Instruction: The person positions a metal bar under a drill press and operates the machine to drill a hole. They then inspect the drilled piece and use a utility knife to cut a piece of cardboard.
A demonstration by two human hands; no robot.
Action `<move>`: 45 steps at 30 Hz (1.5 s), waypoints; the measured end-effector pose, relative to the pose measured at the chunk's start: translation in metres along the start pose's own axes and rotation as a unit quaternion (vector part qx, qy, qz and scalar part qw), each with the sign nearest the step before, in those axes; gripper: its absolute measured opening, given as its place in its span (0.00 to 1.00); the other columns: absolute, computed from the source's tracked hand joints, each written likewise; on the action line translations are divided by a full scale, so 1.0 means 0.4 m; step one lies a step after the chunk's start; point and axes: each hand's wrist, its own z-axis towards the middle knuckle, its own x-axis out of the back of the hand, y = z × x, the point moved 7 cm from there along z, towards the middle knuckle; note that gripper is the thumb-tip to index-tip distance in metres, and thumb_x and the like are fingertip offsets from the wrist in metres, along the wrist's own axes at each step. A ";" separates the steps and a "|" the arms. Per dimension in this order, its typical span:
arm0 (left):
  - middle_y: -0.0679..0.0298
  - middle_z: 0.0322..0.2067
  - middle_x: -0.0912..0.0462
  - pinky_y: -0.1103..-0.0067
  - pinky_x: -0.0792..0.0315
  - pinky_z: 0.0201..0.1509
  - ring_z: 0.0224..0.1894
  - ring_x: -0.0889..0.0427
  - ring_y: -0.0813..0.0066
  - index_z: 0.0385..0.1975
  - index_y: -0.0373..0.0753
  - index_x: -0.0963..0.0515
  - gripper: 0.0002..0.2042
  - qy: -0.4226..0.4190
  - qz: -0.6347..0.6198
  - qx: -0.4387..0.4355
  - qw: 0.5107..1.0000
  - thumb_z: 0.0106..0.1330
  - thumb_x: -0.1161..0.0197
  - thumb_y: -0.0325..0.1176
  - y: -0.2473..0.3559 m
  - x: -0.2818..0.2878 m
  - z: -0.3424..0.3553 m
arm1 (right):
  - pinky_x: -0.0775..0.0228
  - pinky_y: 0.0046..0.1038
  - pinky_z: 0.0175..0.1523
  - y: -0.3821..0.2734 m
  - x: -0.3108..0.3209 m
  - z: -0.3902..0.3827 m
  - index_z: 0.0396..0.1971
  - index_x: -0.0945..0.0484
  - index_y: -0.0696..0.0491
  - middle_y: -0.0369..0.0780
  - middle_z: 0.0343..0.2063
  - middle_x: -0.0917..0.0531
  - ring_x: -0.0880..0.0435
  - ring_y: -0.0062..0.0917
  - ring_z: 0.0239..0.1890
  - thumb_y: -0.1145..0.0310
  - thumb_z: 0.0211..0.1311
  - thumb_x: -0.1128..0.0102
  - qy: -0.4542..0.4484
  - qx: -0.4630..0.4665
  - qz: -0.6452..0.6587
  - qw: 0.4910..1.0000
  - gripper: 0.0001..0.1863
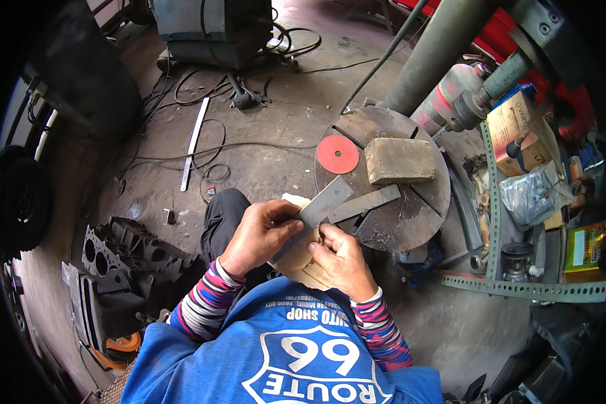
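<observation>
My left hand [266, 236] is closed on a flat grey metal plate [330, 202], which slants up and to the right from over my lap. My right hand [337, 262] is closed just below it, its thumb against a cream, paper-like sheet [296, 259]; what else its fingers hold is unclear. A narrow flat metal bar [374, 200] reaches from beside my fingers across the round slotted steel table [404, 225]; I cannot tell whether I touch it. On that table lie a red abrasive disc [353, 153], a worn block [400, 158] and dark debris.
A grey post [431, 54] rises behind the table. Right, an angle-iron rack [495, 236] holds a box and bags. An engine block [128, 269] sits lower left. A long pale strip [194, 145] and cables lie on the floor below a dark machine [209, 30].
</observation>
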 end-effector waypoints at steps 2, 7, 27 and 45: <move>0.60 0.33 0.18 0.75 0.26 0.41 0.33 0.20 0.75 0.34 0.29 0.19 0.08 0.005 0.008 0.028 1.000 0.62 0.29 0.28 -0.005 -0.007 -0.003 | 0.34 0.26 0.33 -0.002 0.003 0.003 0.38 0.25 0.61 0.36 0.22 0.26 0.33 0.17 0.27 0.69 0.69 0.37 0.011 -0.005 -0.041 0.999 0.11; 0.55 0.35 0.23 0.69 0.24 0.46 0.40 0.19 0.56 0.44 0.32 0.21 0.21 0.093 0.186 -0.065 0.976 0.51 0.21 0.30 0.027 -0.002 -0.022 | 0.37 0.27 0.29 -0.005 0.020 0.009 0.34 0.23 0.61 0.37 0.19 0.27 0.34 0.15 0.24 0.68 0.68 0.34 0.051 0.000 -0.100 0.994 0.11; 0.63 0.51 0.16 0.76 0.25 0.59 0.52 0.18 0.75 0.62 0.33 0.28 0.23 -0.156 -0.199 0.096 0.963 0.69 0.33 0.31 -0.081 -0.004 -0.015 | 0.27 0.19 0.45 -0.021 0.045 0.000 0.39 0.17 0.58 0.32 0.35 0.15 0.20 0.12 0.37 0.67 0.72 0.37 0.115 -0.016 0.199 0.973 0.09; 0.52 0.72 0.36 0.66 0.39 0.74 0.72 0.34 0.60 0.75 0.33 0.45 0.38 -0.283 -0.432 0.248 0.819 0.74 0.44 0.53 -0.100 -0.071 -0.104 | 0.28 0.20 0.28 -0.042 0.046 -0.025 0.20 0.27 0.51 0.28 0.21 0.26 0.29 0.11 0.22 0.69 0.70 0.35 0.261 0.057 0.132 0.955 0.16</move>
